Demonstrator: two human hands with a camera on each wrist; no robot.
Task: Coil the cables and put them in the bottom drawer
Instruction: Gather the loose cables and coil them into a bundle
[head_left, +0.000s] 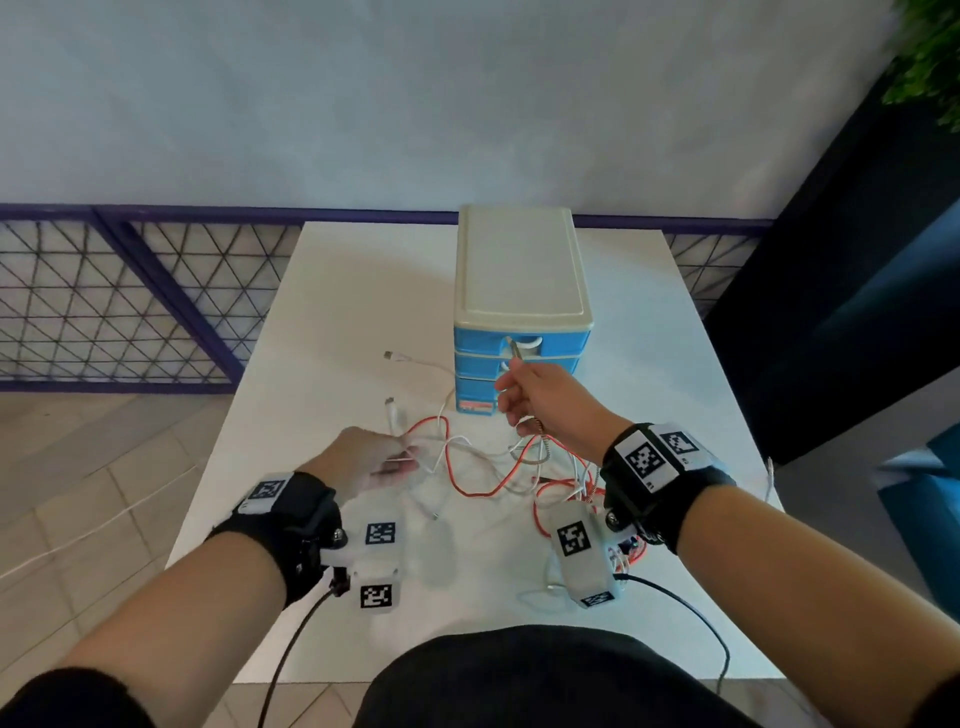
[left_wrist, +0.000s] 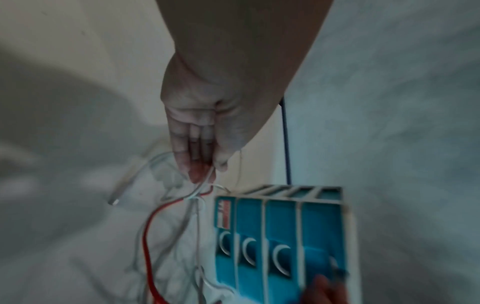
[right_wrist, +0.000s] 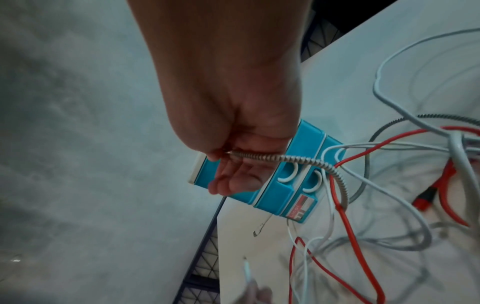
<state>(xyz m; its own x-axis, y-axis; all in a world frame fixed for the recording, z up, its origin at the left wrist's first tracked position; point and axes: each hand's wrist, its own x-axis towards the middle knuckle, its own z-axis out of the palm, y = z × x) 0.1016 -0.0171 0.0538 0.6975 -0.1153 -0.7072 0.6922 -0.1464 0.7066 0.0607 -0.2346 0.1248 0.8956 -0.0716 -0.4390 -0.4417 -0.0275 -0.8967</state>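
A blue drawer unit (head_left: 519, 270) with a cream top stands at the back right of the white table (head_left: 332, 322), all drawers shut. A tangle of cables lies in front of it: a red cable (head_left: 457, 483), white cables (head_left: 421, 364) and a grey spiral-wrapped cable (head_left: 543, 447). My right hand (head_left: 511, 376) is raised in front of the drawers and pinches the end of the spiral-wrapped cable (right_wrist: 293, 159) between thumb and fingers (right_wrist: 223, 154). My left hand (head_left: 405, 457) is low over the table, left of the tangle. It pinches a white cable (left_wrist: 205, 185) at its fingertips (left_wrist: 200, 174).
A purple mesh railing (head_left: 130, 301) runs behind and to the left of the table. A dark panel (head_left: 857, 260) stands at the right. A red plug (right_wrist: 426, 197) lies in the tangle. Black camera leads (head_left: 291, 649) hang off the near table edge.
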